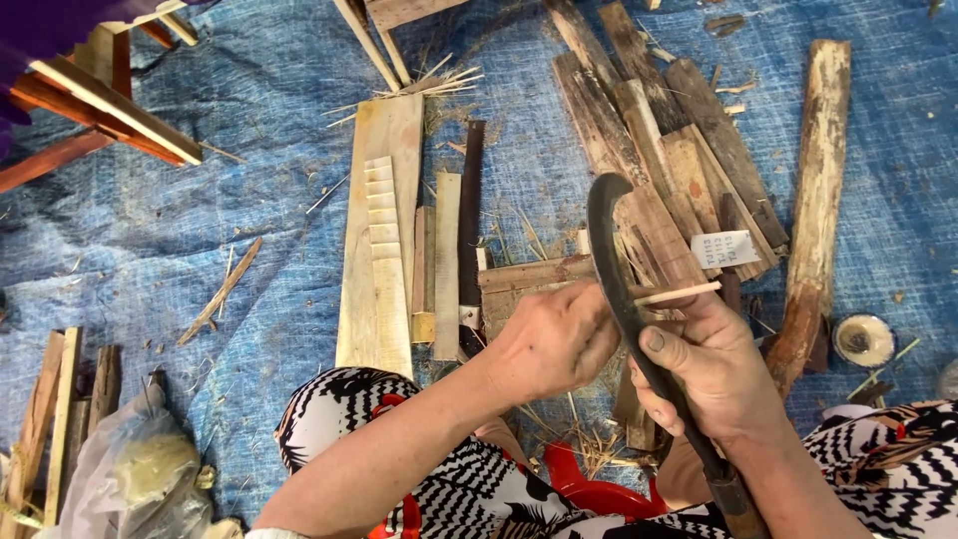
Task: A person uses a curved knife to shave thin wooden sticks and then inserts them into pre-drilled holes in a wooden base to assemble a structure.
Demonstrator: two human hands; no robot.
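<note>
1. Blue tarpaulin (200, 230) is covering the floor, carrying scattered weathered planks (649, 150).
2. Left hand (549, 344) is pinching a thin wooden stick (679, 293).
3. Right hand (714, 374), grip closed, is holding a curved blade (614, 260) against it.

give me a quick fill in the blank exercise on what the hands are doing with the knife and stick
1. The right hand grips a dark knife whose blade is ____ in shape.
2. The left hand holds a thin pale ____ against the blade.
3. The ground is covered by a ____ tarpaulin.
4. A long pale plank lies to the ____ of the hands in the picture.

Missing words: curved; stick; blue; left
</note>
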